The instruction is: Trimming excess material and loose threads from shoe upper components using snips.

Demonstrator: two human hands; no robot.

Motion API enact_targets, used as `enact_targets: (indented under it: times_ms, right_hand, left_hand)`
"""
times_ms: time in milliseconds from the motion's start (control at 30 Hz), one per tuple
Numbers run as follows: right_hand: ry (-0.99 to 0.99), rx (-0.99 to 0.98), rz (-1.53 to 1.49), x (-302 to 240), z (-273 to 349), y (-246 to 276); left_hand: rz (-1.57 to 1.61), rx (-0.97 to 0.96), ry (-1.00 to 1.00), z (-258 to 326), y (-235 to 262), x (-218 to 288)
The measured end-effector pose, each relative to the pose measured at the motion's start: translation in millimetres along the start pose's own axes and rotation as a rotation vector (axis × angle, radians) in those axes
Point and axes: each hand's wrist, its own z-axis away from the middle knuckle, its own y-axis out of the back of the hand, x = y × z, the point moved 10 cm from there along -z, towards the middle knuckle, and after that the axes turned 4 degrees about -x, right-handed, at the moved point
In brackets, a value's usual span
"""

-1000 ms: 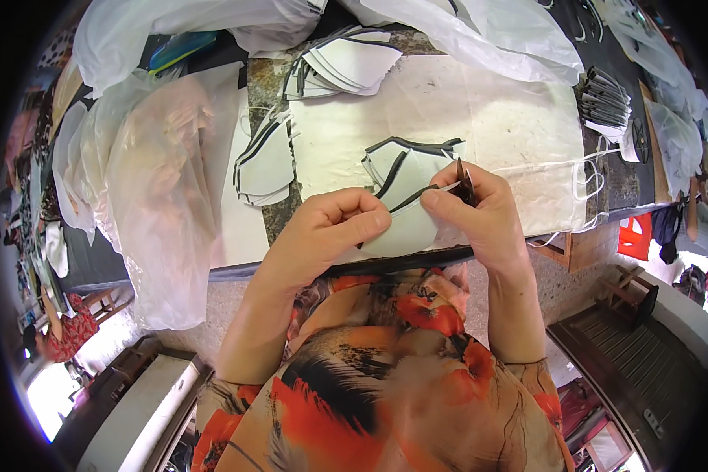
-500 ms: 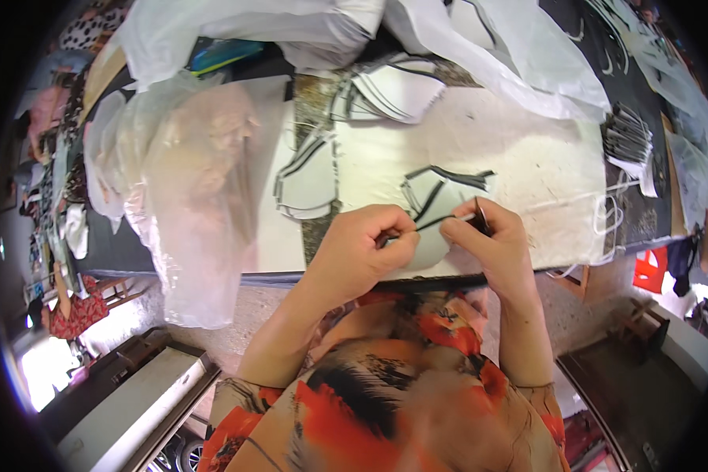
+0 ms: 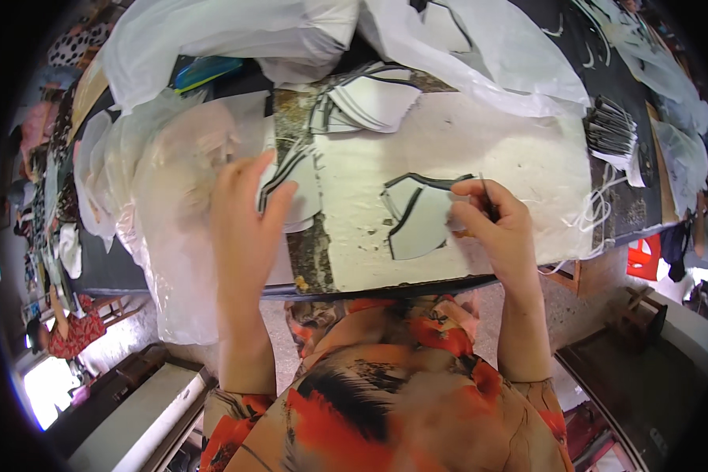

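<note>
A white curved panel with black trim [image 3: 423,224] lies flat on the board in front of me. At its right edge is my right hand [image 3: 495,220], fingers curled round a small dark pointed tool [image 3: 489,197] whose exact kind is hard to make out. My left hand [image 3: 248,212] is open, thumb and fingers apart, over the left side of a stack of similar black-trimmed panels [image 3: 303,193]. The hand partly covers that stack. Farther back lies another pile of these white panels [image 3: 377,102].
A pale, worn board [image 3: 519,157] covers the table's middle. Clear plastic sheeting [image 3: 189,291] hangs over the front edge at left. Bundled dark-edged pieces [image 3: 612,134] and white cord [image 3: 602,204] lie at right. White plastic bags [image 3: 307,23] run along the back.
My left hand has let go of the panel's black trim and moved left to the stack, opening. The panel now lies flat. My right hand stays near it with the tool.
</note>
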Motion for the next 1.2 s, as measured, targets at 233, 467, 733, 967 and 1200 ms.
enact_targets:
  times_ms: [233,467,733,967,1200]
  right_hand:
    - [0.111,-0.085,0.343,-21,11,-9]
    - [0.178,-0.076,0.447,-34,6,-19]
    - [0.000,-0.105,0.173,-13,-4,-8]
    - [-0.073,-0.062,0.073,2,-8,5]
    - [0.223,0.140,0.512,-39,4,8]
  left_hand:
    - [0.230,-0.312,-0.191,38,-96,86]
    - [0.213,-0.271,-0.194,40,-104,89]
    - [0.242,-0.251,-0.424,28,-94,109]
    - [0.383,-0.374,-0.245,28,-105,86]
    - [0.274,-0.333,-0.302,29,-107,88]
